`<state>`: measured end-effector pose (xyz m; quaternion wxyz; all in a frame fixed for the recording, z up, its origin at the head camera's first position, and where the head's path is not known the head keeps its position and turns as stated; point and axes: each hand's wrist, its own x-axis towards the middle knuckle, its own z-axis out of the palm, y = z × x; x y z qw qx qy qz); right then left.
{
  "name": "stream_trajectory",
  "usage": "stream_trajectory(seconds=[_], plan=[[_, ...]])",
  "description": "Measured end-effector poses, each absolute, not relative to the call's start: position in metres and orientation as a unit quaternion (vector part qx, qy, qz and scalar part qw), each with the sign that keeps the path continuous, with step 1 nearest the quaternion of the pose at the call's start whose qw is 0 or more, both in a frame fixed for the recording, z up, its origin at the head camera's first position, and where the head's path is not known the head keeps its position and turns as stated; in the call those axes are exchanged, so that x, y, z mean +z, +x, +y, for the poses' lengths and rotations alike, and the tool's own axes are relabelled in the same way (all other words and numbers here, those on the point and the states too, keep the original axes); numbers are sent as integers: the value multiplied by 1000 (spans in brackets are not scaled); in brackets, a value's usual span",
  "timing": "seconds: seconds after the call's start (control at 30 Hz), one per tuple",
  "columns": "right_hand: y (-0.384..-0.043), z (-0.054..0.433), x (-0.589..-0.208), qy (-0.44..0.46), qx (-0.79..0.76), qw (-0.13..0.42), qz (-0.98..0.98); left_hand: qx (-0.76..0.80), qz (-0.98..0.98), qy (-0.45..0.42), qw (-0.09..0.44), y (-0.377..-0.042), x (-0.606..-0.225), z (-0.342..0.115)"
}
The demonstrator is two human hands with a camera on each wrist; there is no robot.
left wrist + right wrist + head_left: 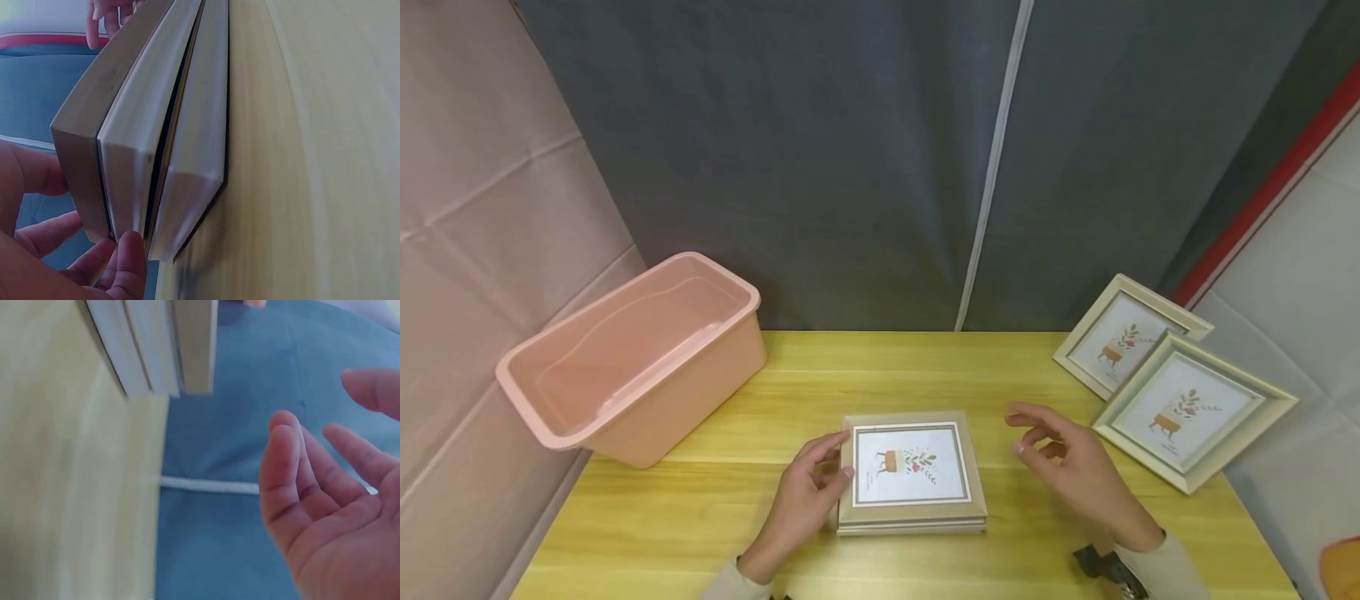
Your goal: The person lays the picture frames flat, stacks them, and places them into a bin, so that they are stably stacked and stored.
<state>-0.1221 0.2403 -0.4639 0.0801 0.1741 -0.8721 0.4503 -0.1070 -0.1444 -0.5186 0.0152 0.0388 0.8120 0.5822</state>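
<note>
A stack of three picture frames lies flat on the table, a tan picture frame (pixel 913 464) on top. Its print shows an orange pot with leaves and flowers, turned sideways. My left hand (pixel 806 497) is at the stack's left side, its fingertips against the edges. In the left wrist view, two cream frames (pixel 137 134) show under the tan one, with a dark gap between them. To the right of the stack, my right hand (pixel 1072 468) hovers with loosely bent fingers and holds nothing; the right wrist view shows its palm (pixel 350 550).
A pink plastic bin (pixel 700 367) stands at the table's left rear. Two cream picture frames stand propped at the right: a rear frame (pixel 1086 343), partly covered by a front frame (pixel 1138 446). Behind the wooden table (pixel 880 358) rises a dark grey partition (pixel 775 167).
</note>
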Motion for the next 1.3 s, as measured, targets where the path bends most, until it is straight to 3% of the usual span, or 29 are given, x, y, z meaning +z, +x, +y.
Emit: stream_trajectory(seconds=[0.63, 1.0, 1.3], plan=[[-124, 310, -413, 195, 410, 238, -858, 583, 811, 48, 16, -106, -519, -146], [-127, 349, -396, 120, 385, 249, -881, 584, 810, 50, 13, -107, -520, -146], [-139, 381, -394, 64, 352, 299, -885, 581, 812, 45, 15, -107, -522, -146]])
